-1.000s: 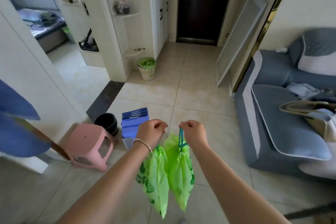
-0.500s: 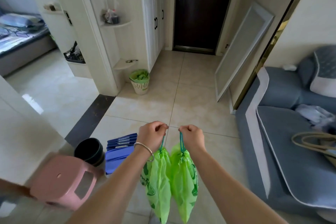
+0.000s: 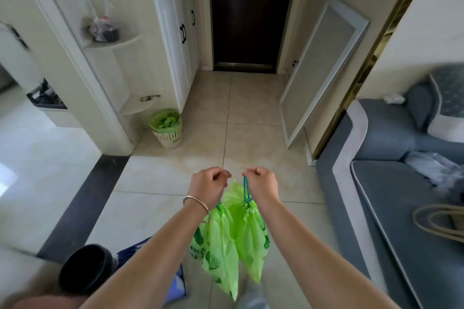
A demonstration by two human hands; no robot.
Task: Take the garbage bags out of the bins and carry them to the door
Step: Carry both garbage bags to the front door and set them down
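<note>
Head view, lower centre of the frame: we have two green garbage bags in hand, both drawn shut by their teal drawstrings. The left hand (image 3: pixel 209 187) is a closed fist, fingers (image 3: pixel 221 175) curled round the cord of the left bag (image 3: pixel 221 246). The right hand (image 3: pixel 261 184) is likewise fisted on the cord of the right bag (image 3: pixel 251 238). The two bags hang free and side by side below the fists, touching each other and clear of the floor (image 3: pixel 155 208).

Progress, as we judge it: these two bags are already out of their bins and tied, so the removal step is done for them. The carrying is under way but not finished. The dark door (image 3: pixel 247 15) stands at the top centre of the frame, at the far end of the tiled hallway, well apart from our hands.

Left to do: a small bin (image 3: pixel 167 130) sits left of centre, against the wall below the corner shelves, and its green liner is in place with something green inside. We read it as not yet emptied. A black bin (image 3: pixel 85 268) at the lower left looks dark inside; we cannot tell whether it holds a liner.

A blue sofa (image 3: pixel 391 183) fills the right edge, beside our path.
</note>
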